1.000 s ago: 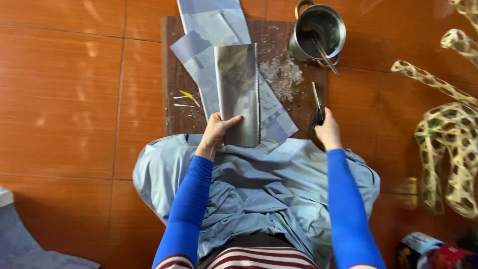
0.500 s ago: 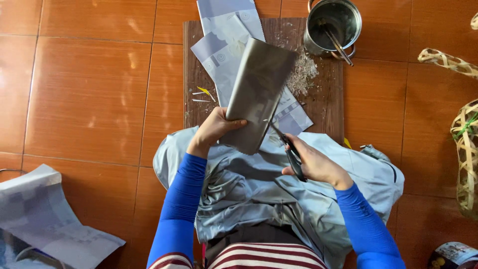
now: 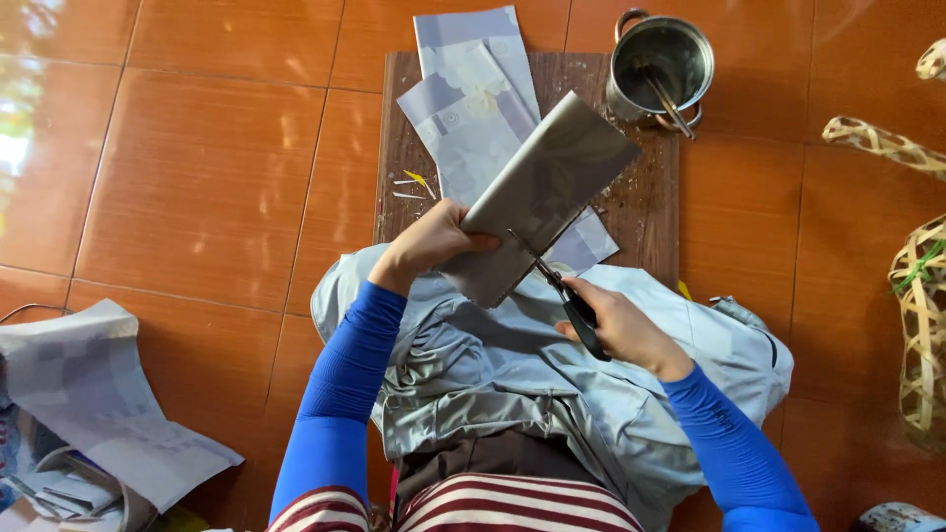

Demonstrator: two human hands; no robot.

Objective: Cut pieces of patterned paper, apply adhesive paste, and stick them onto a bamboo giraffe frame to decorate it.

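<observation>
Head view: our left hand (image 3: 429, 244) grips the folded silver sheet (image 3: 540, 195) at its near-left edge; our right hand (image 3: 619, 325), just right, closes black scissors (image 3: 560, 294) into it.

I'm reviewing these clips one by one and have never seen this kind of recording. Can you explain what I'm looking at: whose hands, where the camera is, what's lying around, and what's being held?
There is no machine here. The single picture comes from a camera worn on a person's head, looking down at their own lap and hands; the arms wear blue sleeves. The left hand holds up a folded grey silvery sheet. The right hand grips black-handled scissors, blades at the sheet's lower edge. A pale grey jacket lies over the lap. Ahead, on the orange tiled floor, lies a dark wooden board with patterned pale blue sheets and a metal pot holding a utensil. Woven bamboo pieces sit at the right; more paper at lower left.
</observation>
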